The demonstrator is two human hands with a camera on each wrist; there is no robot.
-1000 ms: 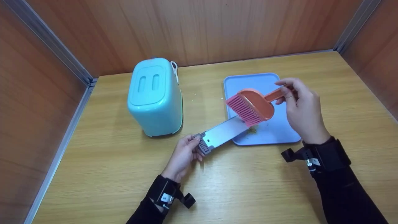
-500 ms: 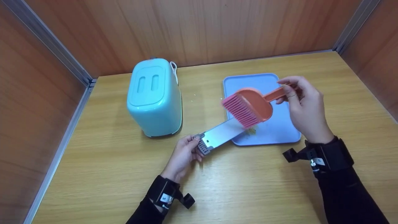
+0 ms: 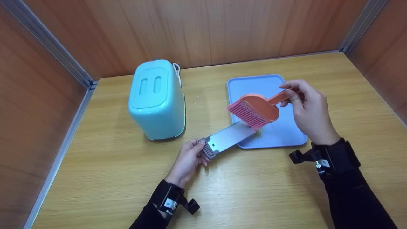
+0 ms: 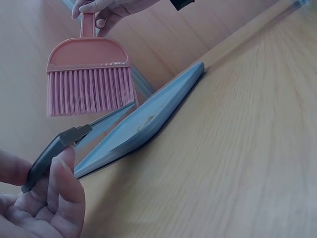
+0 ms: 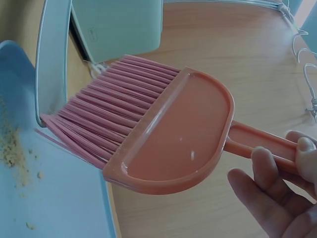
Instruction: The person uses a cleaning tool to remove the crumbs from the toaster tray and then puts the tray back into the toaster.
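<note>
Pink bristles of a small salmon-coloured brush (image 3: 254, 109) touch the far end of a flat grey metal tray (image 3: 227, 137), the slide-out kind with a ribbed plastic grip at its near end. The right hand (image 3: 306, 109) holds the brush by its thin handle, thumb and fingers curled and pinching it, so the brush head hangs over the left part of a light blue plastic tray (image 3: 286, 130) that lies on the wooden table (image 3: 254, 190). In the right wrist view the bristles (image 5: 94, 124) bend against the rounded tip of the metal tray (image 5: 49, 59), and a small heap of yellow-brown crumbs (image 5: 12, 148) lies on the blue tray just below that tip.

The left hand (image 3: 187, 159) pinches the grey plastic grip of the metal tray between thumb and curled fingers, near the middle of the table. The metal tray slants from this hand up and to the right, its far end resting over the near left edge of the blue tray. The left wrist view shows the thumb (image 4: 64, 173) pressed on the grip and the brush (image 4: 89, 74) above the metal strip.

To the left, well apart from both hands, a mint green toaster (image 3: 157, 98) stands near the far wall, with a white cord (image 3: 178, 71) at its far right corner.
</note>
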